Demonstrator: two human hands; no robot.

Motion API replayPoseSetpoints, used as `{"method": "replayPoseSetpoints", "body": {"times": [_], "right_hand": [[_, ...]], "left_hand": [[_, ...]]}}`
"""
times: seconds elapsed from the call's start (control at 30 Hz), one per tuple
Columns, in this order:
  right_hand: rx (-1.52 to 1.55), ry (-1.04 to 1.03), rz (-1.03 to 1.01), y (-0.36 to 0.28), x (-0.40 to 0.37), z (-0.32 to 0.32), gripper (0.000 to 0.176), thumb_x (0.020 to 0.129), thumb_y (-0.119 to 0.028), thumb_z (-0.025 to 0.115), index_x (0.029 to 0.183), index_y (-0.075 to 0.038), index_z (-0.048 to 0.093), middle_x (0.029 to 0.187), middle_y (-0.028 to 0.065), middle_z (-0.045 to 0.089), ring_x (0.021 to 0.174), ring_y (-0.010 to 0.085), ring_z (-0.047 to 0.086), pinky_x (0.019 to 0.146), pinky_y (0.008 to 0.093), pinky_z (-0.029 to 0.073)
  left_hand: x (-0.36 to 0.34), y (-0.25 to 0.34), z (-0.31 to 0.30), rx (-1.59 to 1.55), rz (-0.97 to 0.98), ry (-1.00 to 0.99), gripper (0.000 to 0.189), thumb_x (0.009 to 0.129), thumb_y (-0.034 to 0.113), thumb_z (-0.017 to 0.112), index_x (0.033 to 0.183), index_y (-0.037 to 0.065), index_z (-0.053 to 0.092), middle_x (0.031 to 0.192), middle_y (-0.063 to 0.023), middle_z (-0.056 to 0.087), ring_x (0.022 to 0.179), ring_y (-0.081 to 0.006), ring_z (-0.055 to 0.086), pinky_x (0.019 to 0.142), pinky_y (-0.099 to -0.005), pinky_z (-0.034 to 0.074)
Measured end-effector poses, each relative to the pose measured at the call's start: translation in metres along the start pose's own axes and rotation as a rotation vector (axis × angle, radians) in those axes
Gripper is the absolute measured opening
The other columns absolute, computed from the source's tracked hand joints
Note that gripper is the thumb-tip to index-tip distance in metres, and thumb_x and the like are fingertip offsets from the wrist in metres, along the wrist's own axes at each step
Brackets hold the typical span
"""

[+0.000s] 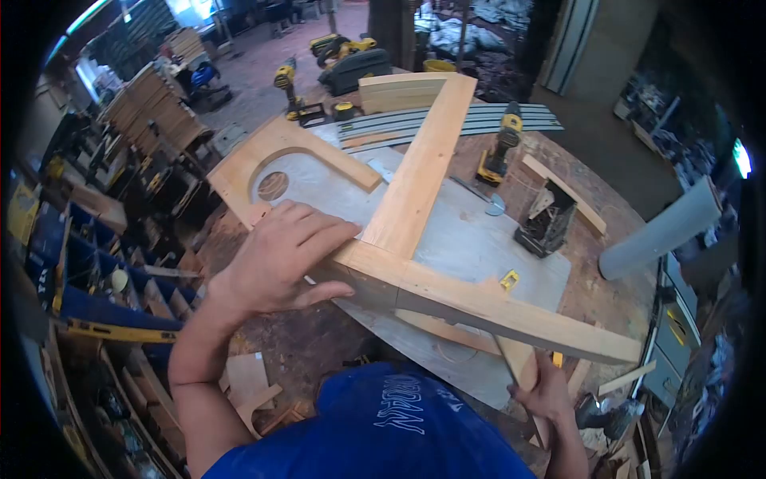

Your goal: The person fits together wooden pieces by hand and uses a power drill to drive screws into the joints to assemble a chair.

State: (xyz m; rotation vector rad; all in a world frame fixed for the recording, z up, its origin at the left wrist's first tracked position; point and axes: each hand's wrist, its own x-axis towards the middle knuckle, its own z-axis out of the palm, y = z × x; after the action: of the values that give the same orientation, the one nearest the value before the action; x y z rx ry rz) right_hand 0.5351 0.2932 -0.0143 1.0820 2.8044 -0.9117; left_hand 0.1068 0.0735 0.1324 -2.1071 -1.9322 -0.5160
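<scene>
A wooden frame [423, 180] of joined pale pieces lies across the workbench, with a long front rail [495, 302] and a cut-out curved part at its left. My left hand [275, 259] is wrapped over the left part of the front rail, fingers on top and thumb on the near side. Low at the right, my right hand [549, 391] grips a short wooden piece [519, 363] below the rail. Whether that piece is fixed to the rail cannot be seen.
On the workbench [602, 311] are a yellow-black drill [501, 144], another drill [289, 88], metal guide rails [527, 117], an open black box [546, 219] and a grey tube [661, 227]. Shelves with tools and wood stand at the left.
</scene>
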Motion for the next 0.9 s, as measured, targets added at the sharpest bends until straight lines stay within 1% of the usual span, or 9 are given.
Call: {"method": "replayPoseSetpoints", "body": {"times": [0.17, 0.2, 0.3, 0.33, 0.37, 0.47, 0.6, 0.7, 0.9], "right_hand": [[0.086, -0.163, 0.123, -0.039, -0.079, -0.036, 0.078, 0.061, -0.032, 0.089, 0.133, -0.011, 0.064, 0.104, 0.0158, 0.075, 0.101, 0.0330, 0.073, 0.089, 0.0422, 0.058], [0.144, -0.166, 0.196, -0.043, -0.095, -0.037, 0.077, 0.052, -0.028, 0.095, 0.118, 0.003, 0.070, 0.095, 0.0178, 0.075, 0.089, 0.0289, 0.075, 0.084, 0.0369, 0.057], [0.104, -0.052, 0.029, -0.112, -0.117, -0.057, 0.082, 0.049, -0.037, 0.100, 0.117, 0.001, 0.072, 0.091, 0.0144, 0.075, 0.088, 0.0250, 0.075, 0.084, 0.0355, 0.056], [0.215, -0.008, -0.083, -0.108, -0.125, -0.053, 0.104, 0.048, -0.048, 0.102, 0.131, 0.002, 0.064, 0.107, 0.0153, 0.074, 0.101, 0.0244, 0.073, 0.090, 0.0377, 0.055], [0.283, 0.356, -0.159, -0.119, -0.125, -0.028, 0.114, 0.050, -0.050, 0.101, 0.139, 0.003, 0.054, 0.118, 0.0170, 0.069, 0.109, 0.0265, 0.069, 0.093, 0.0392, 0.054], [-0.168, 0.574, -0.136, -0.175, -0.097, -0.057, 0.119, 0.055, -0.046, 0.098, 0.148, 0.004, 0.043, 0.126, 0.0207, 0.065, 0.114, 0.0324, 0.066, 0.096, 0.0417, 0.052], [-0.668, 0.460, -0.197, -0.258, -0.027, -0.071, 0.110, 0.055, -0.024, 0.094, 0.152, -0.010, 0.045, 0.099, 0.0141, 0.063, 0.083, 0.0342, 0.062, 0.075, 0.0436, 0.050], [-0.750, 0.520, -0.233, -0.290, 0.006, -0.064, 0.092, 0.067, -0.017, 0.086, 0.152, -0.018, 0.049, 0.086, 0.0077, 0.054, 0.074, 0.0251, 0.057, 0.068, 0.0405, 0.048], [-0.749, 0.421, -0.279, -0.310, 0.023, -0.056, 0.093, 0.073, -0.016, 0.083, 0.156, -0.019, 0.042, 0.085, 0.0059, 0.052, 0.072, 0.0245, 0.056, 0.067, 0.0375, 0.049]], "left_hand": [[0.002, -0.050, -0.016, 0.024, -0.089, -0.238, 0.060, 0.070, 0.032, 0.089, 0.121, 0.010, 0.066, 0.101, -0.0102, 0.066, 0.096, -0.0326, 0.062, 0.084, -0.0442, 0.049], [-0.001, -0.061, -0.013, 0.000, -0.063, -0.190, 0.060, 0.068, 0.031, 0.090, 0.118, 0.009, 0.066, 0.094, -0.0111, 0.063, 0.093, -0.0341, 0.062, 0.083, -0.0436, 0.049], [0.001, -0.082, -0.008, -0.028, 0.058, -0.159, 0.059, 0.066, 0.030, 0.090, 0.115, 0.008, 0.067, 0.092, -0.0114, 0.063, 0.090, -0.0348, 0.063, 0.082, -0.0438, 0.049], [0.000, -0.087, -0.004, -0.068, 0.054, -0.144, 0.056, 0.065, 0.029, 0.091, 0.111, 0.008, 0.067, 0.091, -0.0116, 0.063, 0.087, -0.0352, 0.062, 0.079, -0.0441, 0.049], [-0.002, -0.090, 0.002, -0.111, 0.051, -0.095, 0.055, 0.064, 0.028, 0.091, 0.110, 0.008, 0.067, 0.090, -0.0117, 0.063, 0.087, -0.0352, 0.062, 0.078, -0.0443, 0.049], [-0.017, -0.091, 0.012, -0.225, 0.066, -0.007, 0.055, 0.062, 0.026, 0.092, 0.107, 0.007, 0.066, 0.089, -0.0120, 0.062, 0.086, -0.0354, 0.062, 0.075, -0.0449, 0.048], [-0.032, -0.082, 0.015, -0.268, 0.108, 0.128, 0.057, 0.059, 0.022, 0.093, 0.107, 0.005, 0.065, 0.089, -0.0122, 0.062, 0.085, -0.0350, 0.062, 0.074, -0.0451, 0.048], [-0.040, -0.079, 0.014, -0.283, 0.106, 0.157, 0.058, 0.059, 0.020, 0.092, 0.107, 0.004, 0.064, 0.089, -0.0121, 0.061, 0.084, -0.0342, 0.061, 0.074, -0.0441, 0.049], [-0.047, -0.076, 0.013, -0.284, 0.126, 0.159, 0.056, 0.060, 0.019, 0.091, 0.105, 0.003, 0.062, 0.088, -0.0131, 0.059, 0.083, -0.0348, 0.060, 0.074, -0.0448, 0.050]]}}
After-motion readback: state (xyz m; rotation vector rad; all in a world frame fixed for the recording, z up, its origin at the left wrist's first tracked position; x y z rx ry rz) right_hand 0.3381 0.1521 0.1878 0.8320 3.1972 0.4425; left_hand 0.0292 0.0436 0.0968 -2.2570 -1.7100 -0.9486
